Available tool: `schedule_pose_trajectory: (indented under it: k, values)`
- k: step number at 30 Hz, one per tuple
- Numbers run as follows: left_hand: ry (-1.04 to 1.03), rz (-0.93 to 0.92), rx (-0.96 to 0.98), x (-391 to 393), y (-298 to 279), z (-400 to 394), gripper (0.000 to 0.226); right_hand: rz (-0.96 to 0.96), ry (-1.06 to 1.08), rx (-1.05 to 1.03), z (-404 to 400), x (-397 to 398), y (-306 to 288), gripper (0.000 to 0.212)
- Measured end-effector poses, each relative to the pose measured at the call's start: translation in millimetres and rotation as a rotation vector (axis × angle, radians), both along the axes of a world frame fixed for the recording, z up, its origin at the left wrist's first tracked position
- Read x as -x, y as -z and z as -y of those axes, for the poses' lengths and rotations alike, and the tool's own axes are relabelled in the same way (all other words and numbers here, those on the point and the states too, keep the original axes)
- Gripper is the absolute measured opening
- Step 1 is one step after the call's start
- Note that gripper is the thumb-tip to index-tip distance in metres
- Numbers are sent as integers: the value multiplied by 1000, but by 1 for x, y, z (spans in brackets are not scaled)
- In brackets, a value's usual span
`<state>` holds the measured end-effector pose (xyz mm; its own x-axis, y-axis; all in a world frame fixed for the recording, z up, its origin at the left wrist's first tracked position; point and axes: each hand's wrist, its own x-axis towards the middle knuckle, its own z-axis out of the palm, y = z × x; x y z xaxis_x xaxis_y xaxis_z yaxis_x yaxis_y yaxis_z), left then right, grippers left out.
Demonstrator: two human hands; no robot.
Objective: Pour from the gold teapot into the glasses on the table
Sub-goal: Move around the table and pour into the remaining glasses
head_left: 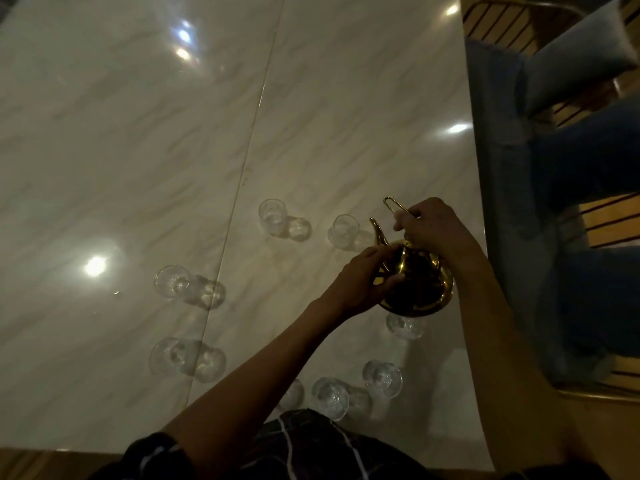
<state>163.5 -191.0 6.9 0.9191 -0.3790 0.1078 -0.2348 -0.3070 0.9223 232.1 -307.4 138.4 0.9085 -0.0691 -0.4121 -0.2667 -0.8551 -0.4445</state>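
Note:
The gold teapot (424, 285) is near the table's right edge, its curved spout pointing up and away towards a clear glass (343, 229). My right hand (433, 226) grips the thin wire handle above the pot. My left hand (367, 278) rests on the pot's left side near the lid. Several clear glasses stand in a loose ring on the marble table (173, 150): one at the back (273, 216), two at the left (173, 282) (169, 355), others near me (330, 396) (384, 377), one just below the pot (403, 325).
A seam (249, 143) runs across the glossy tabletop, which shows bright lamp reflections. Blue upholstered chairs (512, 168) with wooden slats stand along the right edge. My dark checked clothing (311, 441) is at the near edge.

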Motion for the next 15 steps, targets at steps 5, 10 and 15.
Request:
schedule_pose_trajectory:
  k: [5,10,15]
  values:
    - [0,0,-7,1,-7,1,55,26,3,-1,0,4,-10,34]
    - [1,7,-22,4,-11,2,56,36,-20,7,-1,6,-17,35]
    - [-19,5,-14,5,-15,3,56,23,-12,7,-1,6,-20,34]
